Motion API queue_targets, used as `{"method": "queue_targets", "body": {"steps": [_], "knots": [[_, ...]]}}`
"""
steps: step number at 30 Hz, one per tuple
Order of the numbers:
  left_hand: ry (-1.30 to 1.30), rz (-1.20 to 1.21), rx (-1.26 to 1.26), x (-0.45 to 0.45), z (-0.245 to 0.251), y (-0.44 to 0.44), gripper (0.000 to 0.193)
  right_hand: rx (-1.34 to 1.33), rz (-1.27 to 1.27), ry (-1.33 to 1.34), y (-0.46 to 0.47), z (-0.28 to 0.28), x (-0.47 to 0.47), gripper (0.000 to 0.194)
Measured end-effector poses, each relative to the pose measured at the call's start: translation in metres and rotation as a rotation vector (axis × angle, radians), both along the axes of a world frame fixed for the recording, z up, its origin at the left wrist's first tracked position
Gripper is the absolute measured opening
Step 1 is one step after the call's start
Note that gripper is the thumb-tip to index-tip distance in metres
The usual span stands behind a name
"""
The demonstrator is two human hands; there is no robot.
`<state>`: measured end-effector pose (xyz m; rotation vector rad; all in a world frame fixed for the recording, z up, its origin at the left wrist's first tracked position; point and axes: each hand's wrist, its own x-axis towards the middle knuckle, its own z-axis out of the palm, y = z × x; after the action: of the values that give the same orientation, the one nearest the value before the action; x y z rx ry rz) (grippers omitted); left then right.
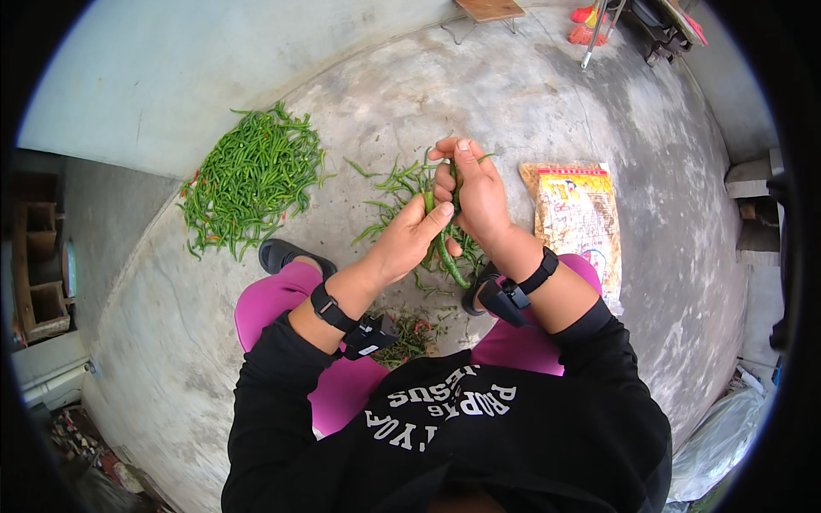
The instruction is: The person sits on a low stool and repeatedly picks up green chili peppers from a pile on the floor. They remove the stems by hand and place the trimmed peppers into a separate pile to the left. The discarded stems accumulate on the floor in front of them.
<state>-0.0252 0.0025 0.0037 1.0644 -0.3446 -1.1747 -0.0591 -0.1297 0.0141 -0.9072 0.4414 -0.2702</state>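
Observation:
My left hand (405,238) is closed around green chili peppers (454,264), and one long curved pepper hangs out below the thumb. Just above and to the right, my right hand (482,195) pinches another green chili (454,172) between thumb and fingers. The two hands almost meet, so part of what they hold is hidden. Beneath them, a loose heap of green chilies (380,208) lies on the concrete floor, partly covered by my hands. A much larger pile of green chilies (256,179) with a few red ones rests by the wall at left.
A printed plastic sack (577,218) lies right of my knee. Stems and scraps (410,340) are scattered between my feet. Against the far wall stands a small wooden-topped stool (490,9), with a red broom (587,35) farther right. Clear plastic sheeting (718,442) sits at lower right.

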Motion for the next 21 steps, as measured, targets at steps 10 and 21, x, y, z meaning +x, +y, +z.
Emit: {"method": "queue_targets", "body": {"steps": [10,21], "knots": [[0.237,0.065,-0.044,0.030,0.012,0.009,0.020,-0.162,-0.061,-0.073,-0.013,0.001,-0.004,0.064],[0.109,-0.012,-0.022,0.035,0.009,0.012,0.029,-0.301,0.262,0.075,-0.030,0.000,-0.008,0.018]]}}
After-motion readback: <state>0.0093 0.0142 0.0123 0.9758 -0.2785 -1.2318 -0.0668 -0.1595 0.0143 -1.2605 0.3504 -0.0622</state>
